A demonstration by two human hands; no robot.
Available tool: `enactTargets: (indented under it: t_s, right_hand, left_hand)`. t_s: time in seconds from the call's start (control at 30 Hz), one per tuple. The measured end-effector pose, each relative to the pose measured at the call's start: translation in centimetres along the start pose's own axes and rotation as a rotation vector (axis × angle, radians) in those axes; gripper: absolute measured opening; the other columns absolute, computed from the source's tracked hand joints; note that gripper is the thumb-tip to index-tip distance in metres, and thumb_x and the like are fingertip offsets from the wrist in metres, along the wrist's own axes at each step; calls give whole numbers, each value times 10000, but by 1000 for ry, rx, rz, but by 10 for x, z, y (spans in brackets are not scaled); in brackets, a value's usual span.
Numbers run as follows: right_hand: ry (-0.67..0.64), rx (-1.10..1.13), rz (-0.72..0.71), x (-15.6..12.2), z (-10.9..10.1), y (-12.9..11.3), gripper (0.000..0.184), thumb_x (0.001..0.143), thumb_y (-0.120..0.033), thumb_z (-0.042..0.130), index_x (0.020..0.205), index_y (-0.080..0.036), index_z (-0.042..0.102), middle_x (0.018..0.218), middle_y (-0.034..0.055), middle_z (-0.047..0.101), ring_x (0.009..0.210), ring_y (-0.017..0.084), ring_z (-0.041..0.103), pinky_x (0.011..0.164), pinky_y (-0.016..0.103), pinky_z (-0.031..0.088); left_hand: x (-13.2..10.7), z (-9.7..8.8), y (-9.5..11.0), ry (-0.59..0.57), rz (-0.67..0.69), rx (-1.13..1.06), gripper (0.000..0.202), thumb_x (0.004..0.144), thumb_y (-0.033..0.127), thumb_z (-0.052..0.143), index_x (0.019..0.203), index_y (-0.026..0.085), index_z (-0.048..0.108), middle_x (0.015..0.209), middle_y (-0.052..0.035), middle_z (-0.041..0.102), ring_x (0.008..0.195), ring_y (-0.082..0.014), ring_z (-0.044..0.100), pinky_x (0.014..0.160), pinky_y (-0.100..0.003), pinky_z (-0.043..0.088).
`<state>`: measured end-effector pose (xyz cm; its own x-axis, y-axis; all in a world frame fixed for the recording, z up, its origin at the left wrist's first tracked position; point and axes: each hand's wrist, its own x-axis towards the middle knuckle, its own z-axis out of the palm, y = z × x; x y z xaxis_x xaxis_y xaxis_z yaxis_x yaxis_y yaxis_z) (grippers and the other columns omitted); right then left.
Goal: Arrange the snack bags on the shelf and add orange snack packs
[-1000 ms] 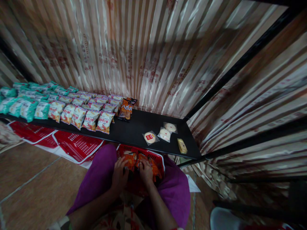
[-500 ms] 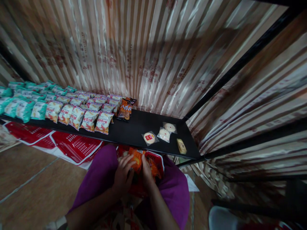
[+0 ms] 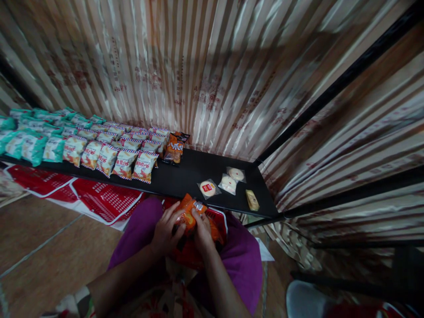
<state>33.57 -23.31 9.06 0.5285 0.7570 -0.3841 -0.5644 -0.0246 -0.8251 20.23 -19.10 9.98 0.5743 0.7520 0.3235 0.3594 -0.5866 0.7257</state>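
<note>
Between my two hands is an orange snack bag (image 3: pixel 189 216), held over a red basket (image 3: pixel 222 217) that sits in my lap. My left hand (image 3: pixel 167 232) is closed on the bag's left side, fingers over its front. On the other side my right hand (image 3: pixel 202 232) grips it, with the thumb near the top edge. More orange packaging (image 3: pixel 214 230) shows in the basket to the right of my right hand. A similar orange-brown snack bag (image 3: pixel 174 148) stands on the black shelf (image 3: pixel 195 170), at the right end of the rows of white bags (image 3: pixel 144 166).
Teal bags (image 3: pixel 35 148) fill the shelf's left end. Flat round wrapped crackers (image 3: pixel 228 183) and a small yellow packet (image 3: pixel 252 200) lie toward its right end. Red baskets (image 3: pixel 106 201) stand below the shelf. A black post (image 3: pixel 318 104) rises at right before the striped curtain (image 3: pixel 212 66).
Both hands have raised the orange bag slightly out of the basket, so more of it shows. The shelf items stay in place; the view has shifted a little.
</note>
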Motion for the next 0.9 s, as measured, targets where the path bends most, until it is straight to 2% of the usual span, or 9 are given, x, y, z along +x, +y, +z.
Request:
enactTargets:
  t_s: [0.13, 0.3, 0.43, 0.53, 0.67, 0.77, 0.9]
  right_hand:
    - [31, 65, 3, 1, 3, 3, 395, 632, -421, 742, 933, -191, 631, 793, 3, 712, 645, 171, 645, 666, 306, 508]
    - [93, 132, -10, 2, 8, 1, 370, 592, -366, 780, 886, -190, 640, 756, -15, 703, 630, 154, 634, 640, 277, 495]
    - [119, 144, -25, 2, 12, 2, 355, 590, -361, 769, 862, -178, 633, 736, -9, 696, 623, 155, 634, 637, 279, 493]
    - [137, 140, -36, 2, 15, 3, 342, 592, -356, 753, 860, -184, 628, 748, -9, 697, 633, 160, 638, 635, 282, 498]
    - [162, 143, -49, 1, 17, 0, 325, 578, -333, 743, 843, -180, 635, 764, -2, 702, 665, 168, 644, 630, 276, 507]
    - [141, 162, -59, 1, 14, -1, 320, 585, -323, 734, 856, -181, 640, 813, 9, 709, 719, 180, 655, 653, 283, 518]
    - [129, 169, -55, 5, 8, 2, 306, 601, -316, 728, 856, -172, 641, 806, 11, 703, 720, 178, 657, 669, 293, 526]
  left_hand:
    - [6, 5, -5, 20, -241, -67, 437, 876, 357, 424, 1241, 140, 523, 1273, -128, 573, 1175, -236, 540, 1019, -386, 406]
    - [14, -4, -13, -65, -440, -66, 532, 784, 449, 557, 1221, 146, 546, 1208, -122, 621, 1110, -272, 583, 994, -386, 402]
    - [20, -10, -20, -141, -600, -273, 563, 724, 456, 620, 1190, 145, 565, 1100, -107, 670, 1015, -266, 627, 901, -345, 454]
    - [23, -12, -24, -128, -581, -406, 501, 678, 424, 658, 1094, 147, 615, 1016, -84, 691, 951, -250, 639, 844, -312, 473]
    - [28, -16, -25, -123, -555, -437, 382, 638, 400, 681, 937, 163, 668, 883, -47, 693, 841, -235, 636, 777, -305, 478]
    - [34, -20, -27, -123, -571, -481, 389, 611, 393, 695, 928, 168, 674, 859, -39, 693, 830, -229, 633, 773, -300, 474]
    - [38, -23, -33, -156, -598, -574, 428, 583, 382, 722, 947, 161, 674, 934, -62, 707, 905, -242, 642, 809, -306, 480]
